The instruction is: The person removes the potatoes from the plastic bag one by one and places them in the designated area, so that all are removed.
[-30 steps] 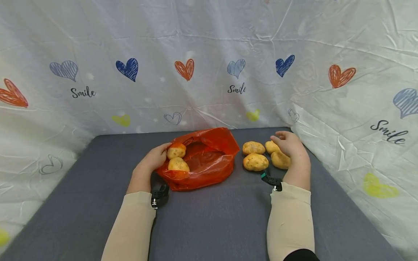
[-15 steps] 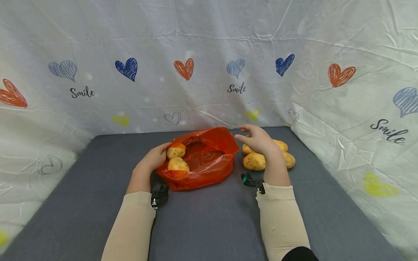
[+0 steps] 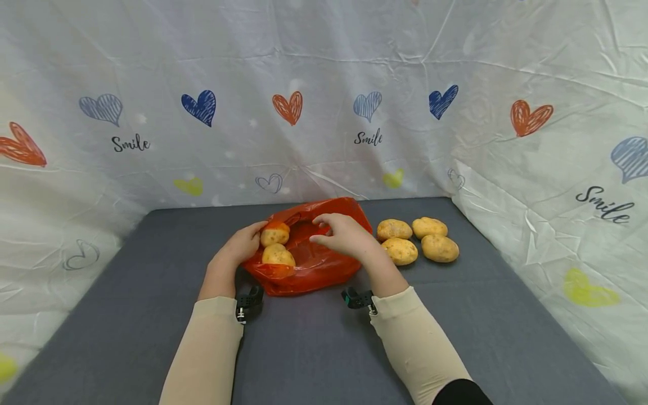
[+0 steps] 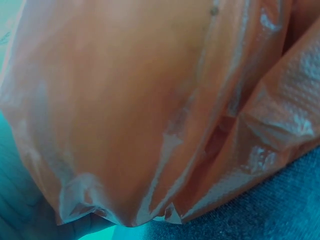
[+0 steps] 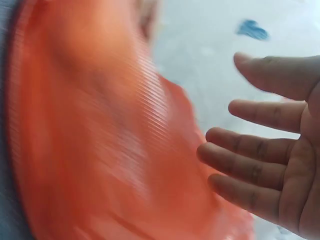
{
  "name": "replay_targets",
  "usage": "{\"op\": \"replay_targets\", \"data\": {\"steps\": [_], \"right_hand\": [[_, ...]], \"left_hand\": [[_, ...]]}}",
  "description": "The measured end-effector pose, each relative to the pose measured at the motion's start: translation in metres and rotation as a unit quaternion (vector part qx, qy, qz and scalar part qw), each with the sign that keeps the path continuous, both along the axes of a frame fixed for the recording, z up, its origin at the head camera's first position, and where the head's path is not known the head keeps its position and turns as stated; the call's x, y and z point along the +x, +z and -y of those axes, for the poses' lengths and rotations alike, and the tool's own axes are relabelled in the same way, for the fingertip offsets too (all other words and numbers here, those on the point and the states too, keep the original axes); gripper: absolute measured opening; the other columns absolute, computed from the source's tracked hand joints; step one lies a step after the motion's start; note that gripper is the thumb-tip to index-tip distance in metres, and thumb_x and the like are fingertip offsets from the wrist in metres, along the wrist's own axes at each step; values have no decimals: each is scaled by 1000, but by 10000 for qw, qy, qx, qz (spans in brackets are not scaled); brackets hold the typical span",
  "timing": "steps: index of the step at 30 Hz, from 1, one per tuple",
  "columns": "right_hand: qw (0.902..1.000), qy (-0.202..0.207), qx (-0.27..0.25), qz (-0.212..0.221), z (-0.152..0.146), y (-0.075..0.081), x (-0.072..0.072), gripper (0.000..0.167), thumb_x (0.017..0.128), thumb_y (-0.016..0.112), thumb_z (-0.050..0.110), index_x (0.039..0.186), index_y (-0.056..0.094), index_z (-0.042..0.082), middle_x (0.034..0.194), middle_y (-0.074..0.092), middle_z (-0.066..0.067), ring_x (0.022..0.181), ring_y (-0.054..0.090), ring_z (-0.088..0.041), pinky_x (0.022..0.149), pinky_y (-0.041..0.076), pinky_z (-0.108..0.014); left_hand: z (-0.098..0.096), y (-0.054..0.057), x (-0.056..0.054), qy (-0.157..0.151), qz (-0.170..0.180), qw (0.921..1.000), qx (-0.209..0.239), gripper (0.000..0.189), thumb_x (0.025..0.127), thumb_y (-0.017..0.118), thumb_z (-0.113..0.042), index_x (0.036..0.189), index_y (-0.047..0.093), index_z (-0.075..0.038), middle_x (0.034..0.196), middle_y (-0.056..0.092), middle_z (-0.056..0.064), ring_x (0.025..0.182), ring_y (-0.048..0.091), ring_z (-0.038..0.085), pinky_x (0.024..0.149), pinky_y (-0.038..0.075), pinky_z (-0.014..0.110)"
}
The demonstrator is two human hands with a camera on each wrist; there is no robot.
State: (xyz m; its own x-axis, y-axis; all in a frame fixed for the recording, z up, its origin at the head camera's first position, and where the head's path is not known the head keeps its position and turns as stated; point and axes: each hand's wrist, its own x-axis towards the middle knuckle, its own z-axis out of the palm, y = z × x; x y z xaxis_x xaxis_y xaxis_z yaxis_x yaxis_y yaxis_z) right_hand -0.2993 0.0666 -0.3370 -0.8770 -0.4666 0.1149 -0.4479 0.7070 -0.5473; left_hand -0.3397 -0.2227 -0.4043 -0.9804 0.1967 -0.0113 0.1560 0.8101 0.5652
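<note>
While the left hand (image 3: pixel 240 247) grips the bag (image 3: pixel 324 270) left-side, the right hand (image 3: pixel 345 234) hovers above—empty, fingers loose; the sheet (image 3: pixel 324 34) reads "Smile".

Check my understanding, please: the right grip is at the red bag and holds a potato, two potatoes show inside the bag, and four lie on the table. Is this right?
Almost: the right grip holds no potato; the right wrist view shows its fingers extended and empty. It is at the red bag, two potatoes show inside it, and four potatoes lie on the table.
</note>
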Motion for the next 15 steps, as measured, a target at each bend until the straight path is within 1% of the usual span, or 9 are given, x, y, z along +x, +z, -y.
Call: {"op": "replay_targets", "data": {"steps": [4,6,13,15], "right_hand": [[9997,190,159,49,23,-16,1,49,98,72,36,136,64,7,126,68,-10,113,63,-24,98,53,-41],[9994,210,260,42,32,-24,2,48,97,72,37,134,65,6,125,69,-11,113,64,-25,99,52,-42],[9982,-59,585,88,52,-43,8,51,96,73,41,131,67,5,125,70,-10,115,65,-26,101,52,-42],[9979,-89,633,62,54,-45,8,51,95,74,41,130,68,4,123,71,-10,112,66,-26,100,53,-41]], "left_hand": [[0,0,0,-6,-30,10000,-24,51,111,35,-16,161,35,-10,160,37,22,147,33,42,120,25,59],[-1,0,0,-19,-46,10000,-20,51,111,35,-16,161,35,-9,160,37,22,147,34,42,120,25,60],[-1,1,1,-70,-60,10000,-28,50,111,35,-15,161,35,-8,160,37,23,147,33,43,119,25,60],[-1,1,1,-82,-61,9999,-27,50,111,35,-15,161,35,-8,160,37,23,147,33,43,119,25,59]]}}
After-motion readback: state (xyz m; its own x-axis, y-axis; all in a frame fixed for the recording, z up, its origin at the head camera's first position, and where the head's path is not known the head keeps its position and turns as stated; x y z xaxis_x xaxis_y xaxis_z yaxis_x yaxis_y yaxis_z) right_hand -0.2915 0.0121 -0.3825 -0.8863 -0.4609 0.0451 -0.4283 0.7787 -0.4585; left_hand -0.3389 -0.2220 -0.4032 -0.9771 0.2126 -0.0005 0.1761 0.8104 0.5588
